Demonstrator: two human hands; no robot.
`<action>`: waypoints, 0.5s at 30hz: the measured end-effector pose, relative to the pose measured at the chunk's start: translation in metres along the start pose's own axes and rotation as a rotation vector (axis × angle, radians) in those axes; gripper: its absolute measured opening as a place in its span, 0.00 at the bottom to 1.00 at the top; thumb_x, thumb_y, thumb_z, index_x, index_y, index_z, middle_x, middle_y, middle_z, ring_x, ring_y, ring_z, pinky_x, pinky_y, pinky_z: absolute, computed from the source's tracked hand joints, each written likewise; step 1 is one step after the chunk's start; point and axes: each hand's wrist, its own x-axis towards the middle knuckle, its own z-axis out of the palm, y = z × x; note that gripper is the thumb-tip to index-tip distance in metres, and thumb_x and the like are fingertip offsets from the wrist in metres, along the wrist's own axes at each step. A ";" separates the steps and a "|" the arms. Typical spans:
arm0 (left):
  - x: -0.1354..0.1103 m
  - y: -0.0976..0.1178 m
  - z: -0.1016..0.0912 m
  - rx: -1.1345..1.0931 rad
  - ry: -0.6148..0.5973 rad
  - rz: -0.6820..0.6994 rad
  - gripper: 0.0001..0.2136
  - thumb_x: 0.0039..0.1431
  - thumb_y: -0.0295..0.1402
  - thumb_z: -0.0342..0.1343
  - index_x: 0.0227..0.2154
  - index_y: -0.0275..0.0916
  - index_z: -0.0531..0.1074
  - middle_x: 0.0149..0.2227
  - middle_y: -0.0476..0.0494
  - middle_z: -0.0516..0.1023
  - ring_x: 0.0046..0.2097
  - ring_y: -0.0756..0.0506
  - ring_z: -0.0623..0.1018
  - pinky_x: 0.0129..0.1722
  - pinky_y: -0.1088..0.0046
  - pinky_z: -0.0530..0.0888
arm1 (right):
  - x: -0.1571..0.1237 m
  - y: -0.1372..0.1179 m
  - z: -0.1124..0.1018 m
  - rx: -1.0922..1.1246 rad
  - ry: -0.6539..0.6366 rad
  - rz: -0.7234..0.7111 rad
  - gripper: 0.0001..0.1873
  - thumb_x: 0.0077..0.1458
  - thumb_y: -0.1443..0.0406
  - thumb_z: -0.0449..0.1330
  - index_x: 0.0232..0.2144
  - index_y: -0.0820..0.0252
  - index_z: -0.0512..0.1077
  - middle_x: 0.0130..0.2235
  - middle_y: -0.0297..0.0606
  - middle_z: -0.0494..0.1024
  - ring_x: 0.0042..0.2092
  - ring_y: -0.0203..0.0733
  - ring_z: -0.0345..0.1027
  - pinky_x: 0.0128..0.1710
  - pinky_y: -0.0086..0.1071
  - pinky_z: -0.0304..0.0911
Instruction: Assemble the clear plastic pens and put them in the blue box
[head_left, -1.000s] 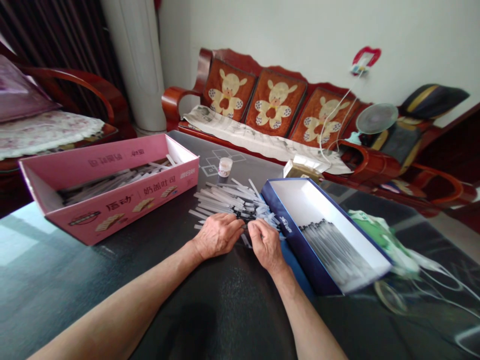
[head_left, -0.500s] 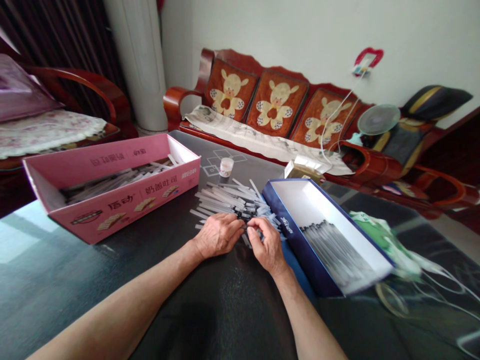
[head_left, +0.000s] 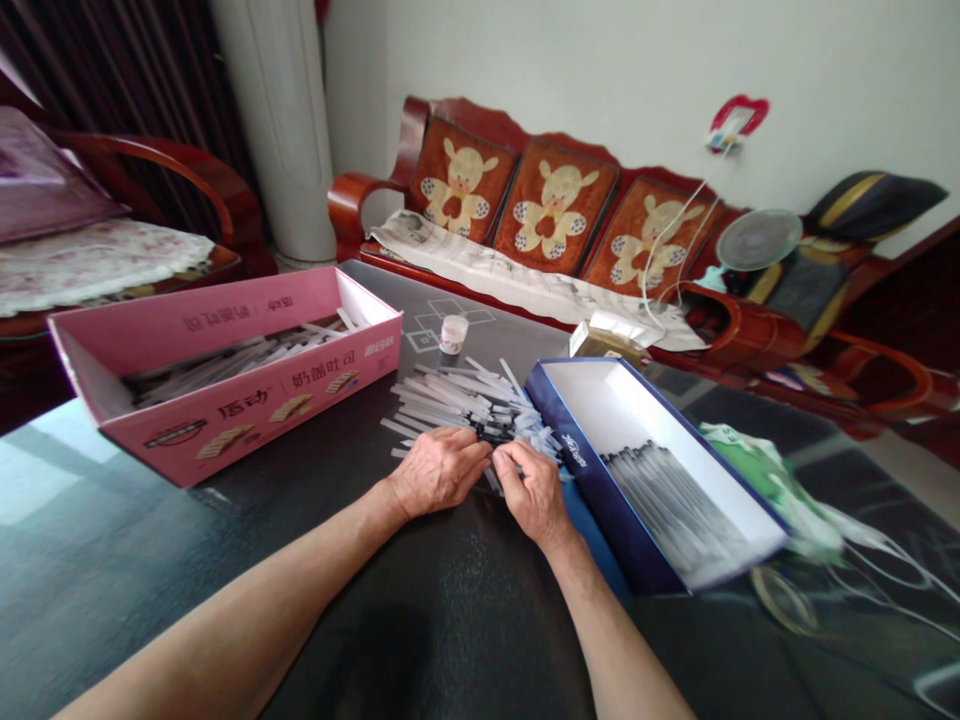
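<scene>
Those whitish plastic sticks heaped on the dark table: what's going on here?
A person's bare left hand and right hand are close together at the near edge of a loose heap of thin, whitish, black-ended plastic sticks on a glossy dark table. What they hold is too small to tell. At left, an open pink cardboard box holds more sticks; at right, an open dark-blue box, white inside, holds others lined up side by side.
</scene>
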 end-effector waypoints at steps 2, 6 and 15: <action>0.000 -0.001 0.001 0.007 0.022 0.002 0.14 0.66 0.36 0.42 0.41 0.38 0.72 0.30 0.45 0.71 0.32 0.48 0.72 0.33 0.72 0.69 | 0.001 0.003 -0.001 0.021 0.015 0.024 0.14 0.62 0.63 0.49 0.28 0.57 0.71 0.30 0.37 0.74 0.35 0.40 0.69 0.37 0.33 0.62; 0.000 -0.006 0.004 0.079 0.167 -0.093 0.13 0.66 0.35 0.43 0.43 0.37 0.71 0.32 0.43 0.73 0.34 0.47 0.72 0.36 0.70 0.69 | 0.002 0.020 -0.008 0.020 0.215 0.087 0.13 0.61 0.62 0.50 0.34 0.58 0.73 0.35 0.40 0.77 0.38 0.42 0.70 0.39 0.34 0.64; -0.002 -0.011 0.007 0.159 0.282 -0.197 0.11 0.65 0.33 0.45 0.45 0.38 0.70 0.36 0.42 0.74 0.37 0.46 0.71 0.38 0.67 0.67 | 0.004 0.017 -0.020 -0.076 0.031 0.023 0.06 0.54 0.67 0.57 0.27 0.57 0.72 0.28 0.34 0.73 0.31 0.38 0.66 0.34 0.31 0.62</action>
